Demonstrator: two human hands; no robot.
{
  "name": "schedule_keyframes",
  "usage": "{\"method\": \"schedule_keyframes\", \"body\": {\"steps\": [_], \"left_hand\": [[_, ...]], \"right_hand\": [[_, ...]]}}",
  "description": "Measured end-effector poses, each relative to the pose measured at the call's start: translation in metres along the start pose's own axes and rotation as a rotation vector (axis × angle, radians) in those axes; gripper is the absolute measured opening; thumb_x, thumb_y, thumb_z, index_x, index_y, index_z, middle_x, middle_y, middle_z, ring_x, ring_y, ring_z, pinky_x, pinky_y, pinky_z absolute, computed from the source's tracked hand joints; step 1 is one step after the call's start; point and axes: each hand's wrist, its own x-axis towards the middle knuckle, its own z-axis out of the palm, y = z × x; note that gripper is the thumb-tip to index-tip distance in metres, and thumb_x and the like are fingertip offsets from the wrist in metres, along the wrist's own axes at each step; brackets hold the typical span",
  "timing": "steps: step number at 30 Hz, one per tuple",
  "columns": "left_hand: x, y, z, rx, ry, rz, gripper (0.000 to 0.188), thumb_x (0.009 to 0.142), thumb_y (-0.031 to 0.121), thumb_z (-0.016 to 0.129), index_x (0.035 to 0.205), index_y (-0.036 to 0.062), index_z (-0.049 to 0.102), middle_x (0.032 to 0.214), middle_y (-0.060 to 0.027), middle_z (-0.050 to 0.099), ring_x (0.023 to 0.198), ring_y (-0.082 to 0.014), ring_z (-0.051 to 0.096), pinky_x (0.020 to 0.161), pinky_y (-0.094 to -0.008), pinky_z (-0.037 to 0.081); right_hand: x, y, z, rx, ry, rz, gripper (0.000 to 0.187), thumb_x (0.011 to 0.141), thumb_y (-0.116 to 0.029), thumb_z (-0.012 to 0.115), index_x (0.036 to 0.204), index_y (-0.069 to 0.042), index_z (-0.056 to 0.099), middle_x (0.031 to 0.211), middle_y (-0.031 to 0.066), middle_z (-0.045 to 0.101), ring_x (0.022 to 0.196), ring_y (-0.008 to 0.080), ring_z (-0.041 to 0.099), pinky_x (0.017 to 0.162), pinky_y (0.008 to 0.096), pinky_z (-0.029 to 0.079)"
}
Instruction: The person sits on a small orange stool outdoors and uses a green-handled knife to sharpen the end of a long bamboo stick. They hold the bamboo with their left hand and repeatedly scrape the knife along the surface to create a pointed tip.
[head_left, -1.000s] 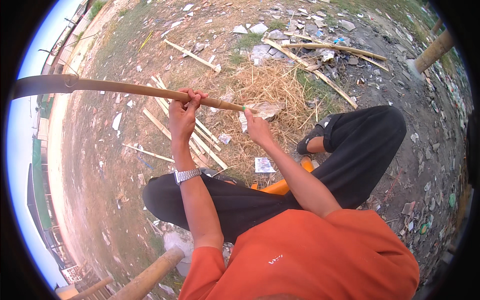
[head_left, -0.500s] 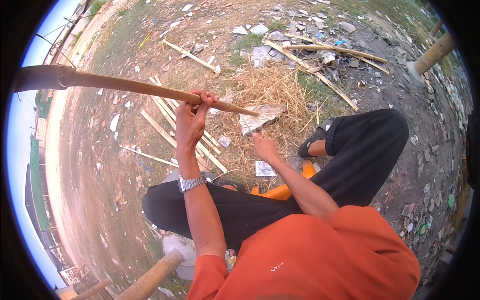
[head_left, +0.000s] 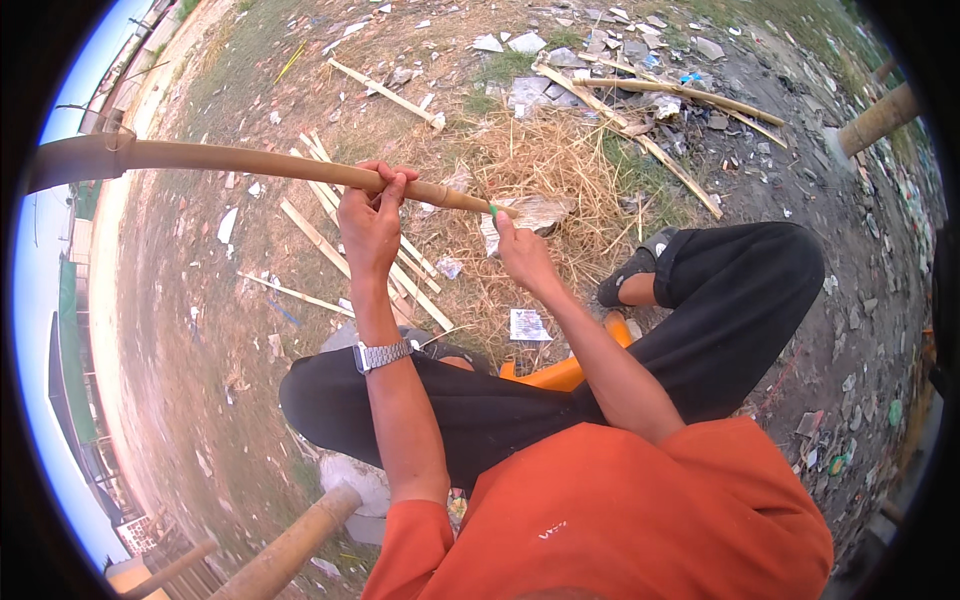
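A long, slightly curved bamboo piece [head_left: 250, 160] runs from the left edge toward the middle, its narrow end over a flat pale stone [head_left: 545, 213]. My left hand [head_left: 371, 225] grips it a little short of that end, thumb and fingers closed around it. My right hand [head_left: 526, 258] is closed at the tip of the bamboo. A small green-handled tool [head_left: 493, 210] shows by its thumb against the bamboo; the rest of the tool is hidden, so its kind is unclear.
Dry straw-like shavings [head_left: 560, 150] surround the stone. Split bamboo strips [head_left: 320, 240] lie to the left, more bamboo lengths [head_left: 680, 92] at the far right. A printed paper [head_left: 528, 325] and an orange plastic seat [head_left: 550, 376] are near my legs. Thick bamboo posts [head_left: 290, 550] stand nearby.
My right hand has moved up and slightly left, from below the bamboo's tip to against it. My left hand has shifted slightly left with its grip kept.
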Motion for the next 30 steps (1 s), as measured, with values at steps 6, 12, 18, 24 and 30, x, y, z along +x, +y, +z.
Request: {"method": "schedule_keyframes", "body": {"steps": [6,12,18,24,30], "left_hand": [[-0.004,0.007,0.008,0.011,-0.024,0.031,0.008,0.094,0.005,0.054,0.097,0.0066,0.048,0.092,-0.0082,0.067,0.088,-0.014,0.064,0.076,-0.0259,0.052],[0.0,0.004,0.008,0.023,-0.046,0.02,0.008,0.094,0.007,0.054,0.098,0.0071,0.047,0.093,-0.008,0.067,0.092,-0.0154,0.064,0.079,-0.0282,0.053],[0.001,0.005,0.005,-0.021,0.003,-0.01,0.005,0.093,0.004,0.054,0.095,0.0052,0.049,0.09,-0.0073,0.066,0.087,-0.0134,0.064,0.075,-0.0255,0.052],[0.001,0.009,0.01,-0.04,-0.053,-0.005,0.007,0.093,0.004,0.054,0.095,0.006,0.048,0.092,-0.0081,0.066,0.092,-0.0171,0.064,0.08,-0.0286,0.053],[0.0,0.006,0.008,-0.056,-0.056,-0.033,0.007,0.093,0.002,0.054,0.096,0.0067,0.048,0.092,-0.007,0.066,0.091,-0.0164,0.064,0.077,-0.026,0.051]], "right_hand": [[0.009,-0.008,0.028,0.034,0.073,0.028,0.078,0.098,-0.048,0.022,0.08,0.015,0.063,0.085,0.0387,0.059,0.091,0.0503,0.058,0.088,0.0519,0.043],[0.019,0.015,0.034,0.101,-0.037,-0.064,0.076,0.098,-0.048,0.024,0.078,0.014,0.064,0.083,0.0372,0.06,0.089,0.0495,0.06,0.086,0.0516,0.045],[0.039,0.029,0.038,0.05,0.117,0.055,0.075,0.097,-0.049,0.025,0.079,0.013,0.064,0.083,0.0375,0.06,0.088,0.0518,0.059,0.087,0.0528,0.044],[0.043,0.053,0.044,0.019,0.066,0.092,0.076,0.098,-0.049,0.024,0.079,0.012,0.065,0.084,0.039,0.059,0.089,0.0498,0.06,0.087,0.0527,0.044],[0.05,0.053,0.044,0.042,0.038,0.054,0.075,0.097,-0.049,0.026,0.085,0.014,0.064,0.087,0.0403,0.058,0.094,0.0498,0.059,0.09,0.051,0.044]]}}
